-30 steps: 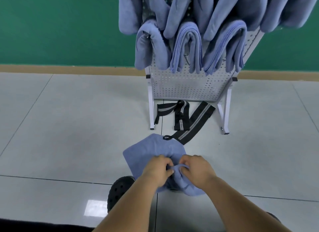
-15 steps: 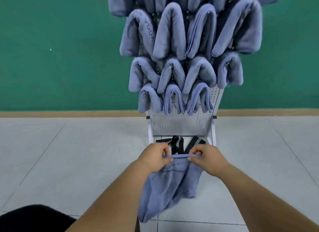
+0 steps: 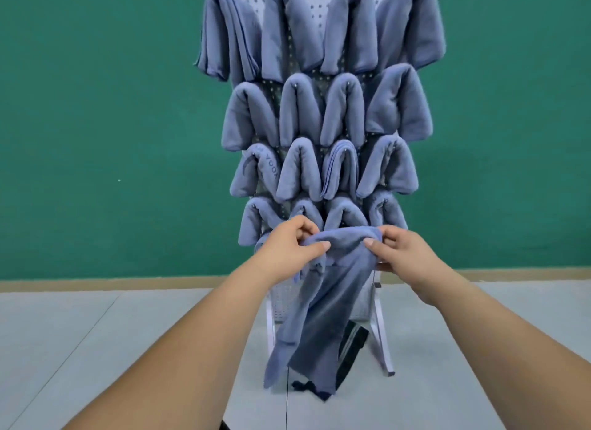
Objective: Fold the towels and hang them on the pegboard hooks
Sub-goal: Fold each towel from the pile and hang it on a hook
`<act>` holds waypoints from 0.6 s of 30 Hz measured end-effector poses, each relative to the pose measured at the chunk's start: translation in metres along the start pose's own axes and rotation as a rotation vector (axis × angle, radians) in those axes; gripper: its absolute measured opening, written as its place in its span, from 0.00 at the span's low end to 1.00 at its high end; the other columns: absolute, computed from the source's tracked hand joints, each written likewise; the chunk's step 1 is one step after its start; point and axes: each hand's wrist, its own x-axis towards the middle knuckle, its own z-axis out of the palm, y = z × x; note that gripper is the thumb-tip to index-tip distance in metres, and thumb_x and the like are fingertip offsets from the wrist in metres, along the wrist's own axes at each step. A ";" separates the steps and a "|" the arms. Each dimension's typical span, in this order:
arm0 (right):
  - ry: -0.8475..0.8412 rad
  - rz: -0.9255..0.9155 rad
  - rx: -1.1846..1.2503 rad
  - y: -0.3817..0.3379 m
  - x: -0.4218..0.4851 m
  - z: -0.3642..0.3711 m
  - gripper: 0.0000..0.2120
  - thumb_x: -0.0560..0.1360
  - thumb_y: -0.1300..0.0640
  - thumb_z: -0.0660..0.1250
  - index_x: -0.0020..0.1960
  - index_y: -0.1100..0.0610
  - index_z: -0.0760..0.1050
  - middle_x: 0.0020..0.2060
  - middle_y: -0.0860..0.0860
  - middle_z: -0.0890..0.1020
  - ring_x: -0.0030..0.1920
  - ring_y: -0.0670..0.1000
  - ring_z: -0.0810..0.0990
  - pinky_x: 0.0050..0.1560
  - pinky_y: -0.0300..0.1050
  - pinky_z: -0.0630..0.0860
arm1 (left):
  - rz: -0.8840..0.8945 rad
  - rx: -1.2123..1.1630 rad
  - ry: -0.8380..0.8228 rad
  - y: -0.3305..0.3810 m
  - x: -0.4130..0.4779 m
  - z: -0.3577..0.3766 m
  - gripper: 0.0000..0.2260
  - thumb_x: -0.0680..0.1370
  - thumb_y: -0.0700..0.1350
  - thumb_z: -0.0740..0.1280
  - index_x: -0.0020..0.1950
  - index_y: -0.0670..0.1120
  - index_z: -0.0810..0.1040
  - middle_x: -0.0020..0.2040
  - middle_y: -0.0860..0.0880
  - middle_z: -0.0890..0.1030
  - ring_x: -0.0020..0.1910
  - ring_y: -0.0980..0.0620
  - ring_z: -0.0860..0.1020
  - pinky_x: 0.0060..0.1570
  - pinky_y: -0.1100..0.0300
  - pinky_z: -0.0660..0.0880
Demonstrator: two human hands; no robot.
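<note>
We saw a pale tiled floor [image 3: 96, 349] bearing the white pegboard stand [image 3: 383, 346] on its legs, and black striped straps [image 3: 351, 343] lay on the tiles beneath it.

Bare forearms [image 3: 192, 337], left hand [image 3: 287, 250], right hand [image 3: 404, 253], short nails [image 3: 326, 245]

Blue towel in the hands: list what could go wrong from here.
1. The blue towel hangs loose, pinched only at its top edge by the left hand and right hand; its low end dangles near the black strap and might snag or drag.
2. The hung towels crowd the pegboard; pushing this one onto a hook could knock a neighbour off.
3. No free hook shows, so the hang may be fumbled.
</note>
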 end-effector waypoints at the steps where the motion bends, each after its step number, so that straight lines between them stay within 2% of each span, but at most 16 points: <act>1: -0.003 -0.022 -0.010 -0.011 0.000 0.001 0.07 0.83 0.55 0.69 0.58 0.57 0.81 0.51 0.57 0.88 0.54 0.59 0.87 0.61 0.60 0.82 | -0.006 -0.006 -0.040 0.004 0.002 0.004 0.12 0.76 0.54 0.77 0.55 0.53 0.80 0.46 0.53 0.82 0.43 0.56 0.80 0.44 0.62 0.78; 3: -0.035 -0.058 -0.042 -0.024 0.001 0.004 0.06 0.83 0.54 0.69 0.58 0.53 0.83 0.50 0.55 0.88 0.52 0.56 0.87 0.57 0.56 0.83 | 0.008 -0.005 -0.070 0.011 0.003 0.017 0.17 0.76 0.59 0.76 0.61 0.55 0.79 0.53 0.53 0.83 0.50 0.57 0.81 0.52 0.59 0.80; 4: -0.048 -0.077 -0.078 -0.027 0.002 0.006 0.06 0.83 0.53 0.69 0.57 0.51 0.83 0.48 0.55 0.88 0.49 0.55 0.86 0.53 0.53 0.81 | 0.029 -0.009 -0.063 0.011 0.004 0.024 0.16 0.77 0.59 0.75 0.61 0.55 0.79 0.53 0.54 0.82 0.49 0.58 0.80 0.52 0.60 0.79; 7: -0.037 -0.082 -0.158 -0.012 0.002 0.011 0.05 0.82 0.50 0.70 0.54 0.47 0.85 0.46 0.61 0.85 0.42 0.51 0.75 0.45 0.51 0.70 | 0.051 -0.043 -0.040 -0.004 0.006 0.049 0.06 0.79 0.54 0.74 0.52 0.55 0.79 0.46 0.55 0.82 0.43 0.59 0.78 0.50 0.60 0.77; 10: -0.013 -0.003 -0.140 0.024 -0.002 0.012 0.12 0.79 0.44 0.72 0.52 0.52 0.85 0.45 0.59 0.86 0.43 0.52 0.77 0.47 0.53 0.74 | -0.025 -0.063 -0.071 -0.036 0.006 0.063 0.07 0.79 0.52 0.74 0.45 0.55 0.77 0.40 0.53 0.80 0.38 0.55 0.76 0.46 0.55 0.76; 12: 0.011 0.046 -0.175 0.043 0.001 0.009 0.15 0.76 0.41 0.72 0.49 0.53 0.85 0.42 0.60 0.85 0.42 0.51 0.76 0.47 0.53 0.73 | -0.065 0.073 -0.118 -0.053 0.008 0.065 0.09 0.79 0.51 0.74 0.43 0.54 0.76 0.40 0.54 0.80 0.38 0.55 0.75 0.47 0.56 0.75; 14: 0.053 0.047 -0.181 0.047 0.007 0.007 0.10 0.78 0.44 0.72 0.48 0.51 0.85 0.41 0.58 0.86 0.41 0.50 0.77 0.46 0.51 0.74 | -0.070 0.151 -0.132 -0.060 0.013 0.064 0.08 0.78 0.51 0.75 0.44 0.53 0.77 0.44 0.55 0.82 0.41 0.55 0.78 0.52 0.55 0.78; 16: 0.058 0.012 -0.210 0.045 0.012 0.008 0.07 0.80 0.50 0.73 0.45 0.50 0.85 0.34 0.50 0.81 0.37 0.47 0.73 0.41 0.45 0.70 | -0.062 0.057 -0.127 -0.058 0.017 0.063 0.08 0.77 0.54 0.76 0.50 0.54 0.80 0.48 0.56 0.83 0.45 0.55 0.81 0.56 0.55 0.79; 18: 0.027 -0.033 -0.344 0.042 0.015 0.012 0.08 0.79 0.52 0.73 0.42 0.49 0.84 0.28 0.43 0.75 0.31 0.45 0.68 0.34 0.38 0.65 | -0.055 -0.070 -0.149 -0.050 0.020 0.065 0.11 0.77 0.54 0.76 0.57 0.54 0.81 0.50 0.56 0.85 0.48 0.56 0.82 0.58 0.57 0.79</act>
